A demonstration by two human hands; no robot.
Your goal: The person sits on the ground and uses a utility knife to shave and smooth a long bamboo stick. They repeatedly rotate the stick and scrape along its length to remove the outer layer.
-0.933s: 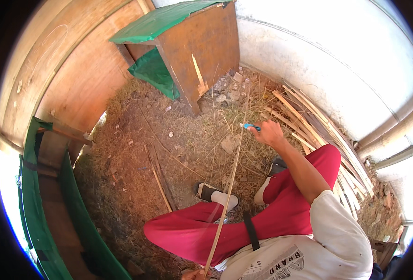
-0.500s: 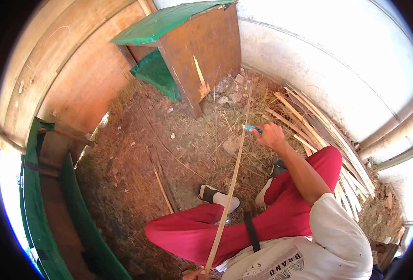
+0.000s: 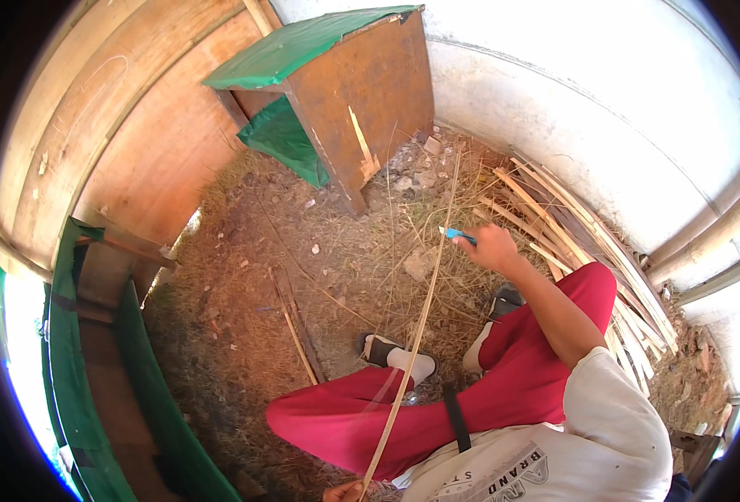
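A long, thin strip of wood or bamboo [image 3: 423, 322] slants from the lower edge across my red trousers and out over the ground. At its near end my left hand [image 3: 343, 492] is closed around it, partly cut off by the frame's lower edge. My right hand [image 3: 495, 249] grips a blue cutter knife [image 3: 460, 236], its short blade pointing left at the strip's far half. Blade and strip overlap in the view; whether they touch I cannot tell.
Split strips [image 3: 592, 251] lie piled along the white wall [image 3: 587, 109] at the right. A wooden cabinet with a green cover [image 3: 362, 92] stands ahead, and a green-lined wooden frame [image 3: 94, 360] at the left. Dry grass, sticks and rubble litter the dirt floor [image 3: 219, 335].
The whole view has shifted slightly. My right hand and the knife sit a little lower and further right along the strip, which now looks narrower.
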